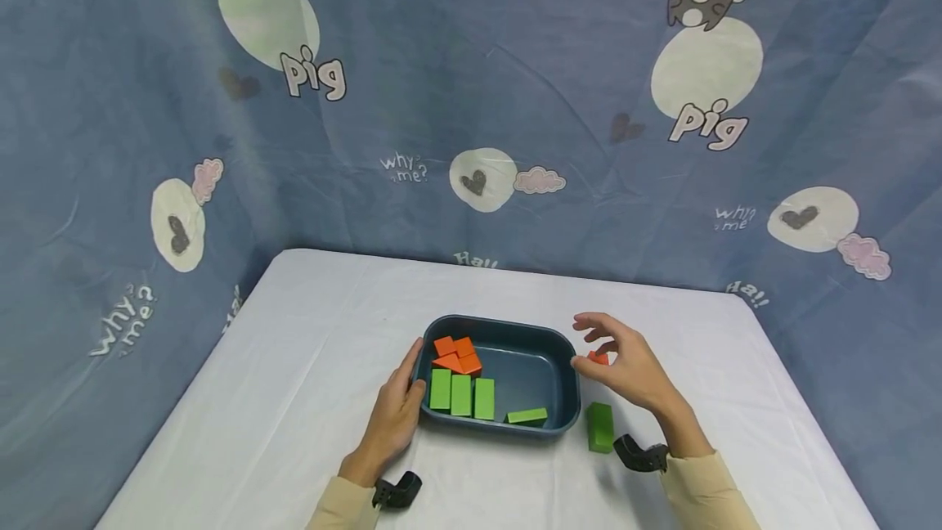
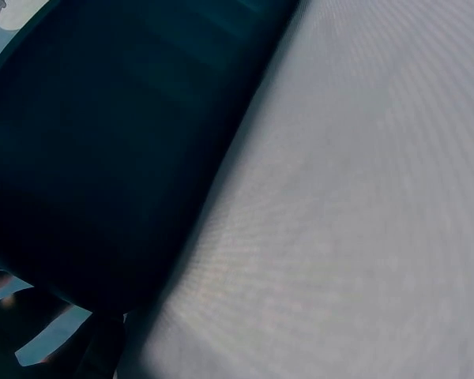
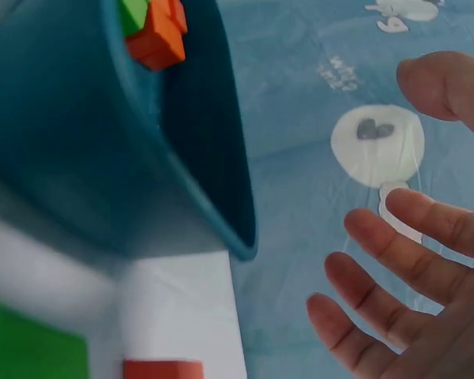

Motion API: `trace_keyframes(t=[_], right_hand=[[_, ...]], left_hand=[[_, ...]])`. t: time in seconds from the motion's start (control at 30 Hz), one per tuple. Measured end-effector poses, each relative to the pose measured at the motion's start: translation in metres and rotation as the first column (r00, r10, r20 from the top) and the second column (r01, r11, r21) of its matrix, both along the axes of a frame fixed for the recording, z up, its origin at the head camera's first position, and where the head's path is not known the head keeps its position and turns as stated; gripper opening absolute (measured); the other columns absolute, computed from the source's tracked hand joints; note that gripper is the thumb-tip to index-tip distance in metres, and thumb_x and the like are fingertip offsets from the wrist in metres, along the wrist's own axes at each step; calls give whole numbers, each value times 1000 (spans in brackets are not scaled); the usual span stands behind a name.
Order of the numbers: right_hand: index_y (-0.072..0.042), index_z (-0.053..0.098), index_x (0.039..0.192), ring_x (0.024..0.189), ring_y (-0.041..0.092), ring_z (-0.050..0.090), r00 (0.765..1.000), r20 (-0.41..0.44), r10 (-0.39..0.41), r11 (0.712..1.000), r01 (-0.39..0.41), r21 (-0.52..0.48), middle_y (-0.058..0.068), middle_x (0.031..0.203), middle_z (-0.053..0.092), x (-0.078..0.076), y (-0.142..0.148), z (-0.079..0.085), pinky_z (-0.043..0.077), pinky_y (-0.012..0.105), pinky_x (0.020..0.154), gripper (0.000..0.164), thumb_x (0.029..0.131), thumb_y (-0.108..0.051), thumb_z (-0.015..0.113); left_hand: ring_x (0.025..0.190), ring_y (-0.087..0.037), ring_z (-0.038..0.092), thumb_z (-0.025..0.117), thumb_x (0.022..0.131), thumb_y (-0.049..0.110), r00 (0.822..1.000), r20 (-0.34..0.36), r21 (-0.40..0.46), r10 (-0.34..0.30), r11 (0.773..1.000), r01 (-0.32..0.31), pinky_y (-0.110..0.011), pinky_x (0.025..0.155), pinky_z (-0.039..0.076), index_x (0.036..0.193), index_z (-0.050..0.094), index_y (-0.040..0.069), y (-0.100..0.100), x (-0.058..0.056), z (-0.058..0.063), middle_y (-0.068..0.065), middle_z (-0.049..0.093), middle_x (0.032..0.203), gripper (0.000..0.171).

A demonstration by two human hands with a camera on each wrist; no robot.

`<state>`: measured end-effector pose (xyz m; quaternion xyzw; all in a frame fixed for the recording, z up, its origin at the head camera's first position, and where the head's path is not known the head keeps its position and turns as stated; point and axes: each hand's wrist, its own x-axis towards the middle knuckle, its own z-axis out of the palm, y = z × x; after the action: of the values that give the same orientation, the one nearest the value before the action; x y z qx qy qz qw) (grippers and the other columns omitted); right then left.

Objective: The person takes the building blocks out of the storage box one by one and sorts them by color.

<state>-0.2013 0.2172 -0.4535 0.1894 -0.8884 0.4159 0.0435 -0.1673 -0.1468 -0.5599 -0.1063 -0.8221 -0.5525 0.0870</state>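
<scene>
A dark blue bin (image 1: pixel 526 342) stands on the table with orange blocks (image 1: pixel 458 360) and green blocks (image 1: pixel 461 396) grouped at its left. Another green block (image 1: pixel 527 415) lies tilted by its front wall. My left hand (image 1: pixel 393 411) touches the bin's left side from outside; its fingers are dark and partly hidden in the left wrist view. Beyond the bin's right end, my right hand (image 1: pixel 625 362) hovers with fingers spread, holding nothing. Partly behind it lies an orange block (image 1: pixel 598 358) on the table. A green block (image 1: pixel 599 427) lies nearer, right of the bin.
A white cloth (image 1: pixel 243 432) covers the table. Behind it hangs a blue printed curtain (image 1: pixel 412 211), which also runs along both sides. Each wrist bears a black device (image 1: pixel 640 455).
</scene>
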Motion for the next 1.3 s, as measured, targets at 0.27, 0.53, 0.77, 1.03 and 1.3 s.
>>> trace_keyframes(t=[0.27, 0.53, 0.77, 1.03, 1.3], right_hand=[[-21, 62, 134, 105, 23, 62, 997, 6, 80, 996, -80, -31, -5, 124, 65, -14, -17, 4, 55, 43, 87, 54, 84, -20, 82], [-18, 62, 135, 107, 26, 63, 989, 1, 147, 989, -147, -34, 0, 126, 65, -26, -35, 7, 55, 45, 88, 54, 85, -22, 82], [-18, 61, 136, 106, 20, 62, 982, -17, 189, 982, -189, -23, 6, 127, 65, -36, -44, 11, 55, 43, 88, 54, 86, -23, 81], [-18, 62, 135, 106, 25, 62, 974, 13, 225, 973, -225, -49, 6, 127, 65, -43, -56, 13, 54, 48, 89, 53, 87, -25, 82], [-20, 63, 134, 107, 31, 63, 971, 31, 236, 971, -234, -45, 7, 127, 65, -49, -68, 8, 54, 47, 90, 52, 86, -24, 83]], left_hand=[[141, -36, 43, 45, 100, -3, 1000, 10, 5, -1, 1000, 1, -57, 114, 32, 161, 30, 8, 0, 0, 0, -17, 41, 157, 64], [139, -36, 44, 47, 100, -3, 1000, 2, 7, 4, 1000, -4, -58, 113, 32, 161, 30, 9, -3, -1, -1, -17, 42, 157, 65], [138, -35, 45, 46, 99, -4, 1000, -14, 12, 0, 1000, 0, -58, 112, 33, 161, 31, 7, -2, -1, -2, -17, 44, 155, 64], [136, -36, 47, 47, 98, -3, 1000, -7, 4, 10, 1000, -10, -58, 112, 34, 161, 31, 8, -2, 0, 2, -17, 43, 156, 65], [130, -33, 51, 47, 98, -3, 1000, -4, 4, 6, 1000, -6, -58, 110, 37, 161, 31, 11, -1, 2, 1, -17, 46, 154, 66]])
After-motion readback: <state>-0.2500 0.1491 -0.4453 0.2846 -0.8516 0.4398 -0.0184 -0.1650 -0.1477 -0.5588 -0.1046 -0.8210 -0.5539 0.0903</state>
